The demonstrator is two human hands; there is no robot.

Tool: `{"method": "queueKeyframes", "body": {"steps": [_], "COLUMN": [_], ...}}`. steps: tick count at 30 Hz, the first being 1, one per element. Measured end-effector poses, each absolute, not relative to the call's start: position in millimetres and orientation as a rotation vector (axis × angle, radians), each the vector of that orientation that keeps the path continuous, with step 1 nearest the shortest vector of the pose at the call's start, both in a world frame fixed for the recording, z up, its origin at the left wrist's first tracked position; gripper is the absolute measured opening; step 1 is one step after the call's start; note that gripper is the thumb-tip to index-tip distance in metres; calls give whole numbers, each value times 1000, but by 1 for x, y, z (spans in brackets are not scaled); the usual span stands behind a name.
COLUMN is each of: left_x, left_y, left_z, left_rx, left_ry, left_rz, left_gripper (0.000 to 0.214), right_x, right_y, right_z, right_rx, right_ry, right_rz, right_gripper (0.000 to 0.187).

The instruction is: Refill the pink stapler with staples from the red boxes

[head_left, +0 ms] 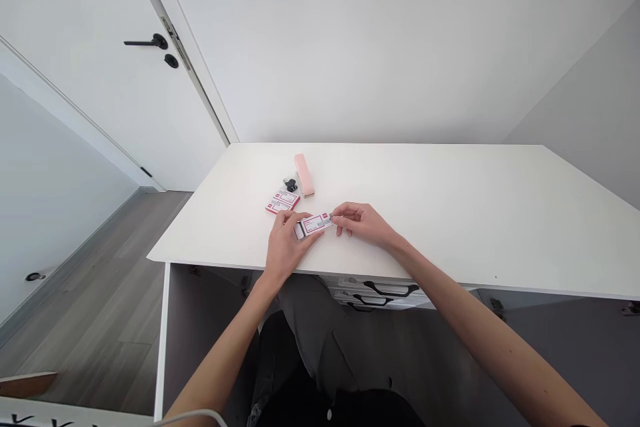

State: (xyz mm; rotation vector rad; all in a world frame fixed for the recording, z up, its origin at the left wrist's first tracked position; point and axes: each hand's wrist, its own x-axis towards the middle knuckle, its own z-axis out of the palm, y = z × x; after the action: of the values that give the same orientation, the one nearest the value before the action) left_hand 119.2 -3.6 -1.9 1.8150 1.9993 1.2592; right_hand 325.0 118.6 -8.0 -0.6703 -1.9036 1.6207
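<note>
Left hand (285,243): fingers clamped on small box (313,225)
Right hand (364,221): fingertips pinched together on its end
Nearby: second box (283,201), pink stapler (304,175)

Stapler (303,175) behind far box (283,201), near box (314,224) foremost, on table (450,200).

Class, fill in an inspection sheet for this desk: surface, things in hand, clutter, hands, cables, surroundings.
Surface: white table, things grouped near its front left.
Job's things: white-and-red box, between both hands; resting or lifted, cannot tell.
Clutter: second box, pink stapler and small black item just behind it.
Grippers: left hand grips the box's left part; right hand pinches its right end.
Cables: thin white cord at the bottom edge, by the left forearm.
Surroundings: white door with black handle, wood floor, drawers under the table.
</note>
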Motion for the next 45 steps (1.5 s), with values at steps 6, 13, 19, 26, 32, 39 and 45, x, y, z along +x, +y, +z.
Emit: {"method": "queueKeyframes", "body": {"steps": [6,13,19,26,32,39,45], "left_x": [118,117,123,124,124,124,123], "left_y": [-4,-2,-4,-3,-4,-6,-5], "left_z": [-3,-5,1,-2,-1,3,2], "left_rx": [1845,2028,1766,1792,1870,1977,1991], "left_ry": [1956,1896,2166,2102,1977,1824,1791], "left_rz": [1211,1045,1117,1006,968,874,862], "left_gripper": [39,46,41,35,32,36,36], "right_x": [325,323,324,323,324,324,322], "right_y": [117,117,116,114,111,108,109], "right_z": [-8,-10,-10,-8,-5,-2,-3], "right_rx": [-725,-867,-892,-822,-766,-561,-509], "right_ry": [-1870,-1723,-1735,-1744,-1883,-2073,-2153], "right_rz": [1574,1415,1358,1379,1365,1312,1259], "right_gripper": [37,39,36,35,30,28,23]}}
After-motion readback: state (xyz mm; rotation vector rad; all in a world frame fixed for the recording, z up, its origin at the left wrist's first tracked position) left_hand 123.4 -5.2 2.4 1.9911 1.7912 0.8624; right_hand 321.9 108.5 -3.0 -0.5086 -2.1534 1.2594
